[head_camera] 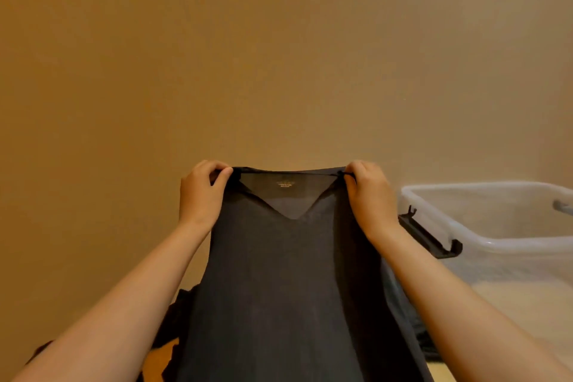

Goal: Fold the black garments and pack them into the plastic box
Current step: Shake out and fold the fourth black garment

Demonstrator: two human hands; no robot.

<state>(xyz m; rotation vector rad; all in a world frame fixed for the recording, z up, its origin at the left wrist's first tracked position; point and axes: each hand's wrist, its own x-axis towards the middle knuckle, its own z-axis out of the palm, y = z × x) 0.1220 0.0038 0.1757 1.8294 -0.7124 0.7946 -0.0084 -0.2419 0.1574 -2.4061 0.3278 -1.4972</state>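
The left hand [203,192] and right hand [369,194] each pinch a shoulder of the black garment [288,273], holding it up so it hangs flat for folding, with the plastic box [496,226] just right.

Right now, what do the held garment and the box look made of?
Black garment: thin, soft matte fabric, weave unclear. It hangs limp from the left hand and right hand, and the back neck layer looks semi-sheer. Plastic box: translucent, slightly glossy plastic, with cloudy walls and soft highlights. Its clip handle: black, likely hard plastic.
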